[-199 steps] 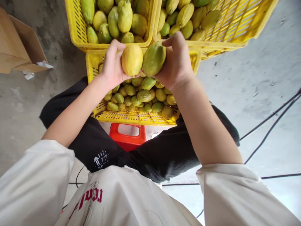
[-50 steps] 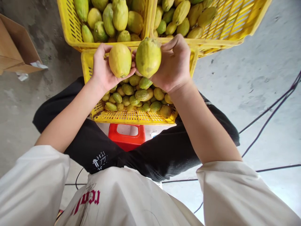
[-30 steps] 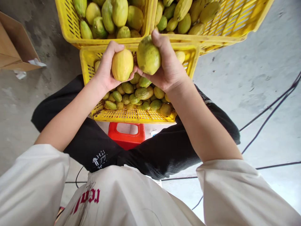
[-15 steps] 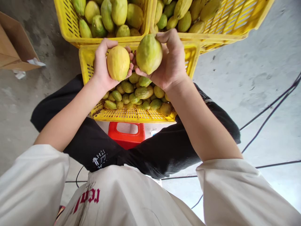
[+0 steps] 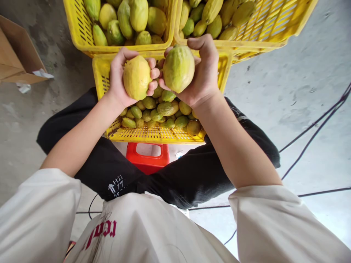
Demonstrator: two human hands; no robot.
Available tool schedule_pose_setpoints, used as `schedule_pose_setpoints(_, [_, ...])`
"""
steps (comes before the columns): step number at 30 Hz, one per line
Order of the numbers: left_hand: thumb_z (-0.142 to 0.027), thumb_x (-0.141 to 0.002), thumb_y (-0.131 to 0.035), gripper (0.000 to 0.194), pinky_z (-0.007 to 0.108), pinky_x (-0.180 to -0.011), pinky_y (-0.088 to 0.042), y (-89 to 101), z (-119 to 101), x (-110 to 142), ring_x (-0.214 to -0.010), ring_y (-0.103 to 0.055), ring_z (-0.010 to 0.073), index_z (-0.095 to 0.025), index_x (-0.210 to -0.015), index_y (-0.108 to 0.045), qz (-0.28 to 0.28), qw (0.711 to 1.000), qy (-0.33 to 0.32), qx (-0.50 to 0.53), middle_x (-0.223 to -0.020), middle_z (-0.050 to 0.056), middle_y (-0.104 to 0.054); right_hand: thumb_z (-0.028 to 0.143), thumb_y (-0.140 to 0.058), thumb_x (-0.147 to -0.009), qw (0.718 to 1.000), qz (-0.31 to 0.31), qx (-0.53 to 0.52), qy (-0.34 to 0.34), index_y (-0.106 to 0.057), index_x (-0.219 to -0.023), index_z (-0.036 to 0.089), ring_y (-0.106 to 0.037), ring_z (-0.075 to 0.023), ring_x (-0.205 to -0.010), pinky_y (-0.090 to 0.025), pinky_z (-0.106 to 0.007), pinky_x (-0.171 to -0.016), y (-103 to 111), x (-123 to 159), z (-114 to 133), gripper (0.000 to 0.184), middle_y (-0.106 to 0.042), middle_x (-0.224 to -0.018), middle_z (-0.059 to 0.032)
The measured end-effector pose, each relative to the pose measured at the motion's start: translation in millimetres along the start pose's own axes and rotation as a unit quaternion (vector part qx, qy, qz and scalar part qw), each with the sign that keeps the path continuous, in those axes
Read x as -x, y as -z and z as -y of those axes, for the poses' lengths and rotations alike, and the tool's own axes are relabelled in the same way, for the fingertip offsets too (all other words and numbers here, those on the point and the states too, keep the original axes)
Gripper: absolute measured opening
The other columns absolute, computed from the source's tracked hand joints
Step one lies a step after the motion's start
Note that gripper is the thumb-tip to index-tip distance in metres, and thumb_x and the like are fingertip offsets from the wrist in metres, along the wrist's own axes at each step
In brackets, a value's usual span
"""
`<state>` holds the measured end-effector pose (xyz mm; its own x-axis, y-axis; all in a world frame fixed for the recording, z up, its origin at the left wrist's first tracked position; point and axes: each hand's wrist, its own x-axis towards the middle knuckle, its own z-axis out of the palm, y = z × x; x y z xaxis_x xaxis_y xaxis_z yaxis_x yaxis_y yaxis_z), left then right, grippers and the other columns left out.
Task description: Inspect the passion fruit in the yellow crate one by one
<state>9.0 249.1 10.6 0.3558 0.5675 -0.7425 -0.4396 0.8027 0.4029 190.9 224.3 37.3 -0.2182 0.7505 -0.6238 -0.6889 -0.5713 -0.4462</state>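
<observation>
My left hand [image 5: 116,82] is wrapped around a mostly yellow papaya [image 5: 137,77], its fingertips curling over the right side. Close beside it, my right hand [image 5: 205,78] grips a greener papaya [image 5: 178,69] with ridged skin, the thumb near its top. Both fruits are held up over the near yellow crate [image 5: 156,138], and my fingers almost meet between them. Several green and yellow papayas [image 5: 164,109] lie inside that crate, partly hidden by my hands and forearms.
Beyond stand a left yellow crate [image 5: 123,49] and a right yellow crate [image 5: 263,44], both holding papayas. A red plastic stool [image 5: 148,162] shows between my legs. An open cardboard box [image 5: 23,54] is at far left, and black cables [image 5: 312,127] cross the floor at right.
The greener papaya has moved slightly right and turned in my right hand. The yellow one has tilted and shifted a little nearer, with my left fingers now more visible around it.
</observation>
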Motion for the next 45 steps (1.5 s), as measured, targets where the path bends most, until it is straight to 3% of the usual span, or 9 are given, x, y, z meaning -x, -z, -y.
schedule_pose_setpoints(5, [-0.085, -0.102, -0.049, 0.061, 0.033, -0.044, -0.043, 2.3, 0, -4, -0.05, -0.059, 0.0242, -0.029, -0.084, -0.065, 0.043, 0.999, 0.001, 0.02, -0.053, 0.004, -0.054, 0.052, -0.062, -0.074, 0.999, 0.029, 0.029, 0.013, -0.066, -0.099, 0.021, -0.08, -0.0254, -0.085, -0.078, -0.041, -0.073, 5, -1, -4, 0.04, -0.077, -0.094, -0.0035])
schedule_pose_setpoints(13, [-0.081, -0.099, -0.052, 0.057, 0.036, -0.043, -0.047, 2.5, -5, 3, -0.049, -0.065, 0.0283, -0.031, -0.079, -0.069, 0.05, 0.998, 0.031, 0.0, -0.059, 0.009, -0.066, 0.05, -0.059, -0.077, 0.999, 0.032, 0.034, 0.003, -0.067, -0.1, 0.02, -0.081, -0.0288, -0.083, -0.079, -0.051, -0.075, 6, -5, 1, 0.039, -0.076, -0.094, -0.0058])
schedule_pose_setpoints(19, [-0.07, -0.109, -0.034, 0.063, 0.03, -0.035, -0.044, -17.7, -8, 17, -0.039, -0.056, 0.0224, -0.028, -0.07, -0.059, 0.055, 0.997, 0.056, 0.027, -0.051, 0.006, -0.059, 0.045, -0.049, -0.085, 0.999, 0.027, 0.003, -0.018, -0.063, -0.096, 0.021, -0.08, -0.0269, -0.077, -0.079, -0.049, -0.074, 3, -6, 1, 0.03, -0.07, -0.086, -0.0047])
schedule_pose_setpoints(24, [-0.061, -0.113, -0.026, 0.063, 0.028, -0.031, -0.038, -28.9, -9, 23, -0.032, -0.047, 0.0185, -0.027, -0.065, -0.051, 0.029, 0.998, 0.05, 0.028, -0.051, 0.007, -0.058, 0.044, -0.039, -0.102, 0.999, -0.012, -0.016, -0.046, -0.056, -0.095, 0.029, -0.07, -0.02, -0.057, -0.073, -0.033, -0.059, -7, 1, 9, 0.024, -0.064, -0.077, 0.0029])
schedule_pose_setpoints(29, [-0.075, -0.108, -0.039, 0.063, 0.031, -0.035, -0.045, -19.4, -11, 17, -0.037, -0.054, 0.0233, -0.028, -0.071, -0.058, 0.05, 0.996, 0.073, -0.003, -0.047, 0.004, -0.051, 0.065, -0.013, -0.125, 0.996, -0.026, 0.028, -0.076, -0.051, -0.084, 0.03, -0.077, -0.022, -0.066, -0.063, -0.028, -0.048, -13, 4, 11, 0.065, -0.055, -0.07, 0.0017])
schedule_pose_setpoints(33, [-0.076, -0.103, -0.046, 0.06, 0.034, -0.036, -0.044, -11.6, -6, 11, -0.04, -0.056, 0.0253, -0.029, -0.07, -0.06, 0.072, 0.995, 0.056, -0.033, -0.051, 0.007, -0.057, 0.079, -0.038, -0.12, 0.999, 0.015, 0.042, -0.01, -0.062, -0.079, 0.026, -0.067, -0.0176, -0.065, -0.058, -0.023, -0.05, -7, 4, -1, 0.071, -0.054, -0.077, 0.0014])
schedule_pose_setpoints(36, [-0.082, -0.099, -0.051, 0.064, 0.033, -0.033, -0.036, -12.9, 1, 12, -0.037, -0.05, 0.0221, -0.029, -0.062, -0.049, 0.088, 0.996, 0.018, -0.031, -0.053, 0.008, -0.057, 0.087, -0.056, -0.107, 0.998, 0.036, 0.059, 0.013, -0.063, -0.072, 0.027, -0.058, -0.016, -0.062, -0.055, -0.023, -0.049, -3, 4, -6, 0.071, -0.054, -0.08, 0.0006])
schedule_pose_setpoints(41, [-0.085, -0.1, -0.048, 0.068, 0.033, -0.035, -0.036, -18.7, 3, 18, -0.038, -0.046, 0.0209, -0.03, -0.06, -0.039, 0.072, 0.997, -0.014, -0.031, -0.051, 0.006, -0.051, 0.079, -0.043, -0.112, 0.997, 0.027, 0.063, -0.019, -0.053, -0.072, 0.027, -0.058, -0.0152, -0.061, -0.052, -0.021, -0.047, -9, 11, 1, 0.067, -0.06, -0.086, -0.0003])
schedule_pose_setpoints(45, [-0.079, -0.1, -0.051, 0.067, 0.033, -0.037, -0.038, -16.4, 2, 20, -0.042, -0.047, 0.02, -0.03, -0.058, -0.034, 0.078, 0.995, -0.056, 0.009, -0.055, 0.006, -0.054, 0.072, -0.046, -0.113, 0.999, 0.022, 0.027, -0.028, -0.052, -0.073, 0.026, -0.054, -0.0126, -0.056, -0.051, -0.019, -0.046, -15, 18, 5, 0.061, -0.059, -0.081, 0.002])
